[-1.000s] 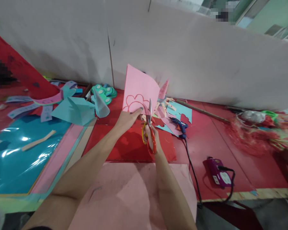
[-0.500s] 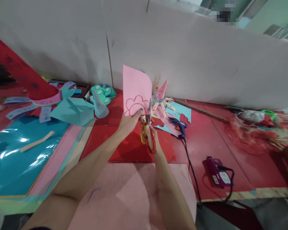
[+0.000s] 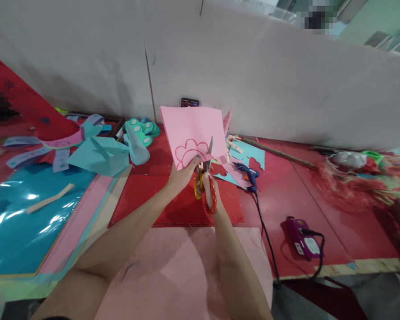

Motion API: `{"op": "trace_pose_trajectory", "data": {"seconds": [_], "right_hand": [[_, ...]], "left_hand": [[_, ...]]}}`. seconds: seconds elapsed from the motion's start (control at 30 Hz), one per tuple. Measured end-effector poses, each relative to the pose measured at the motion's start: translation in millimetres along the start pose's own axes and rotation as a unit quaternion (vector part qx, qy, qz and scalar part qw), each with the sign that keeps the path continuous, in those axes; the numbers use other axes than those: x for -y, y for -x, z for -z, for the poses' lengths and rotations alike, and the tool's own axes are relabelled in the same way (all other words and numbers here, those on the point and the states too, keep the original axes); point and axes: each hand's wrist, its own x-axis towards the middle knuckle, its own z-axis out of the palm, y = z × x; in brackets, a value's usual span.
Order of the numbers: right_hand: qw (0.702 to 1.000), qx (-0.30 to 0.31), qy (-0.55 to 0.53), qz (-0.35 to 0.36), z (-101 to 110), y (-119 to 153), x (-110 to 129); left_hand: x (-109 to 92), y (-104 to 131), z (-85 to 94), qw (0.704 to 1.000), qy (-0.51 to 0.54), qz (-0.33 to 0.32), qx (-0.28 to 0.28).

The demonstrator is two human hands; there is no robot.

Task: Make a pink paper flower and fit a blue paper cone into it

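Note:
My left hand [image 3: 184, 177] pinches the lower edge of a pink paper sheet [image 3: 195, 124], thumb on its front. A scalloped flower outline in red is drawn along the sheet's lower part. In my right hand [image 3: 208, 189] is a pair of scissors [image 3: 214, 198] with one red and one yellow handle. Their blades are parted at the sheet's lower right, one blade showing in front of the paper by the drawn line. Under both hands lies a shiny red sheet [image 3: 176, 209]. Behind the pink sheet, a pink cone [image 3: 227, 121] is partly hidden.
A blue glue gun [image 3: 248, 175] lies right of my hands, its cord running to a purple power strip [image 3: 303, 239]. Teal paper scraps [image 3: 253, 153] are near it. Folded teal paper [image 3: 102, 155] and a blue glossy pack [image 3: 30, 231] lie left. A phone [image 3: 190, 102] leans against the wall.
The pink sheet has turned and tipped, so more of its face shows and its right side reaches farther right. The scissor blades have spread apart. The phone has come into sight behind the sheet.

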Motion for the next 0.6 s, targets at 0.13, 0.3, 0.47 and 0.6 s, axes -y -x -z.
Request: {"op": "trace_pose_trajectory", "data": {"seconds": [0.13,0.3,0.47,0.6], "right_hand": [[1.000,-0.004,0.000,-0.007,1,0,-1],[1.000,-0.012,0.004,-0.004,1,1,-1],[1.000,-0.021,0.022,0.001,1,1,-4],[0.999,-0.034,0.022,-0.012,-1,1,-6]], "left_hand": [[4,1,-3.5,1.000,0.025,-0.015,-0.011],[5,4,-7.1,0.998,0.053,-0.027,-0.007],[9,7,-11.2,0.996,0.073,-0.031,-0.034],[13,8,-13.5,0.998,0.045,-0.015,-0.041]]}}
